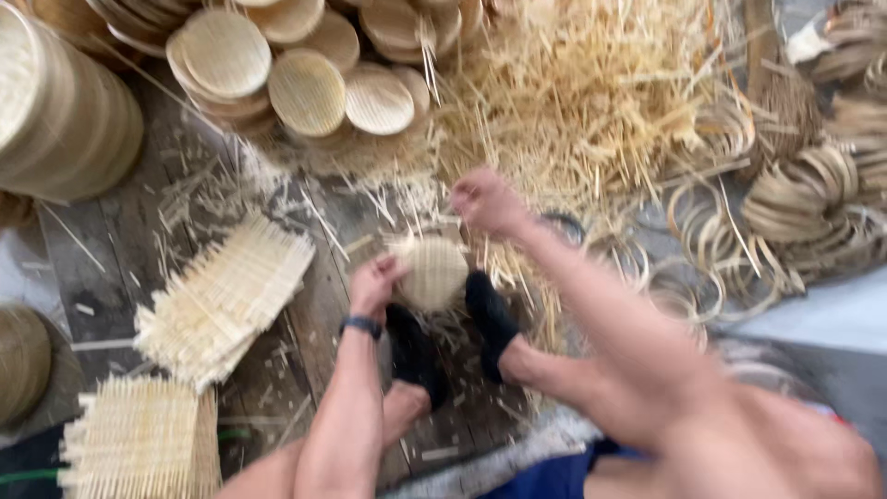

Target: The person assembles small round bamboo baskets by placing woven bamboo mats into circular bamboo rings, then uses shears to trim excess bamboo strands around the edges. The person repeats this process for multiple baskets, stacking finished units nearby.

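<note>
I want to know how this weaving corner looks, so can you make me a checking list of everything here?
Surface: wooden floor, strewn with thin strips.
Job's things: round woven mat between the black socks, touched by the left hand.
Clutter: square woven mats in piles on the left; round mats heaped at the top; loose straw pile; bent rings on the right.
Hands: right hand raised and closed, blurred; what it grips cannot be told.
Cables: nothing seen.
Surroundings: stacked round trays at far left.

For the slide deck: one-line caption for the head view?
Left hand steadies a round woven bamboo disc between black-socked feet; right hand raised in a fist above it, amid straw-coloured offcuts.
</note>
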